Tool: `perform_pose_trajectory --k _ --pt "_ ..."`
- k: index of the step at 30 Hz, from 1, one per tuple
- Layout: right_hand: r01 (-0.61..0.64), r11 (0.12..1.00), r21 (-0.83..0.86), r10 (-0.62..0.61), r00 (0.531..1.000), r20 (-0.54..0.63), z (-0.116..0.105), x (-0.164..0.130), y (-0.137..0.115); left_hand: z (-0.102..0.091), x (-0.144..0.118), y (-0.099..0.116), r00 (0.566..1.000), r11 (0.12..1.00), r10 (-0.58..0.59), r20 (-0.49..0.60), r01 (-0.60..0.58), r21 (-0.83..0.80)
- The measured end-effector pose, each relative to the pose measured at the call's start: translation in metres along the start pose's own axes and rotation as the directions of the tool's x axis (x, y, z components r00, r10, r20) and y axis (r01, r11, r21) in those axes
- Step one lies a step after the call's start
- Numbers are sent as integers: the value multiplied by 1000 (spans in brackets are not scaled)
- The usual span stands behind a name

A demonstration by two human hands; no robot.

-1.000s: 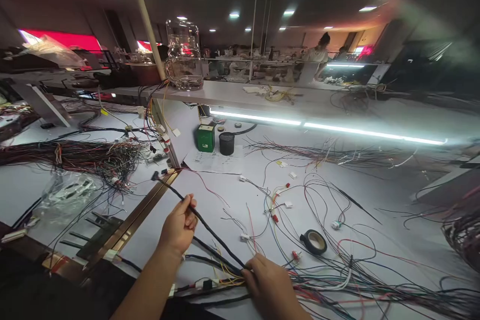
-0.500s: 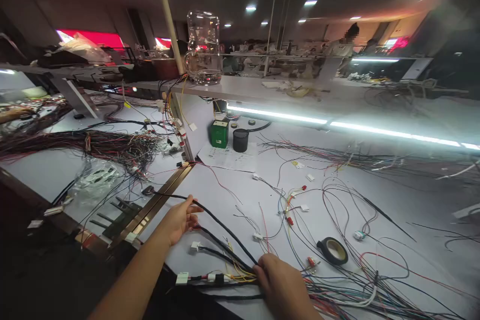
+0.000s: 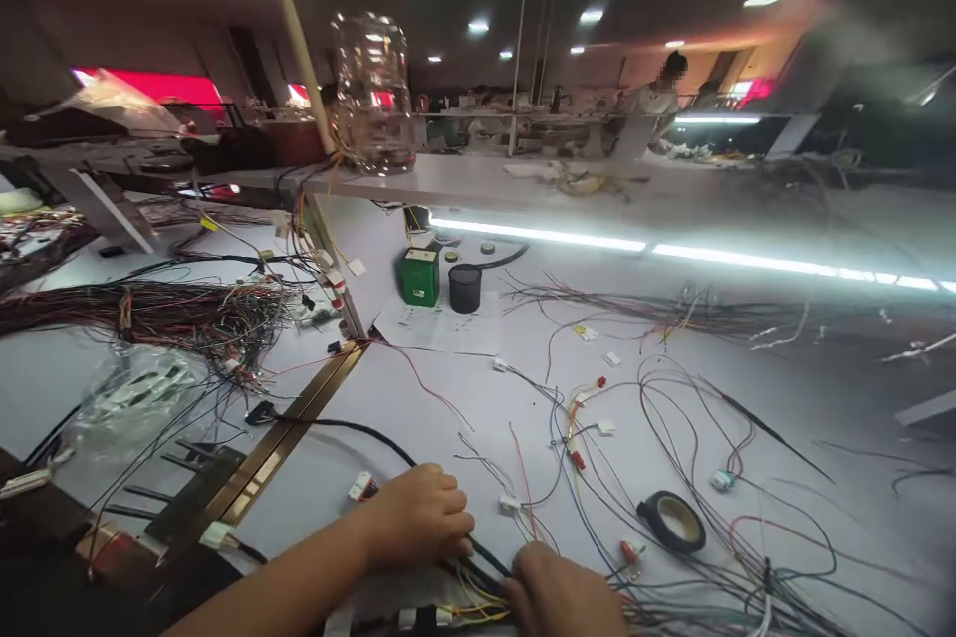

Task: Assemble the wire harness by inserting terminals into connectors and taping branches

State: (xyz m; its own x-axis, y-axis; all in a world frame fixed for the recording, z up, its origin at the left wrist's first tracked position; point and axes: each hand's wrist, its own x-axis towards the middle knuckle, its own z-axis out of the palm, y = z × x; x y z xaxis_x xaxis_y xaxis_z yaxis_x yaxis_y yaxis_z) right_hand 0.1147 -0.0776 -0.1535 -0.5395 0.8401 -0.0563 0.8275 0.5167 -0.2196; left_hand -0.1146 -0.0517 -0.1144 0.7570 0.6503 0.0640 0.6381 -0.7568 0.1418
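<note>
My left hand (image 3: 422, 513) is closed, fingers curled round a black-sleeved cable (image 3: 351, 425). This cable runs left to a black connector (image 3: 261, 412) by the brass-coloured rail. Just left of the hand sits a white connector (image 3: 362, 486), its lead going under my wrist. Close by on the right, my right hand (image 3: 564, 592) grips the wire harness where its black-sleeved branches and yellow wires (image 3: 478, 597) come together; its fingertips are partly hidden. Loose coloured wires (image 3: 687, 602) spread out to the right of that hand. A roll of black tape (image 3: 674, 522) lies beyond them.
Thin wires with a red connector (image 3: 577, 460) and white ones lie ahead. Further back stand a green box (image 3: 419, 277) and a black cup (image 3: 464, 289) below a lit shelf (image 3: 478, 184). A big wire bundle (image 3: 149, 314) and metal rail (image 3: 276, 448) are at left.
My left hand has moved right and down along the cable, nearer my right hand, and its fingers have closed more. My right hand keeps its grip. The view has shifted slightly.
</note>
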Motion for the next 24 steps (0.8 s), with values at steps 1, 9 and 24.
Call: perform_pose_trajectory --k 1,9,24 --pt "7 1000 20 -7 1000 13 -3 -1 0 -4 -2 -6 998 998 53 46 -52 -18" --pt "-15 989 149 3 997 79 5 2 6 -2 -39 -53 998 999 -32 -45 32 -9" --pt "-47 951 306 105 979 -176 -1 -5 -8 16 -60 -68 999 992 -38 0 38 121"
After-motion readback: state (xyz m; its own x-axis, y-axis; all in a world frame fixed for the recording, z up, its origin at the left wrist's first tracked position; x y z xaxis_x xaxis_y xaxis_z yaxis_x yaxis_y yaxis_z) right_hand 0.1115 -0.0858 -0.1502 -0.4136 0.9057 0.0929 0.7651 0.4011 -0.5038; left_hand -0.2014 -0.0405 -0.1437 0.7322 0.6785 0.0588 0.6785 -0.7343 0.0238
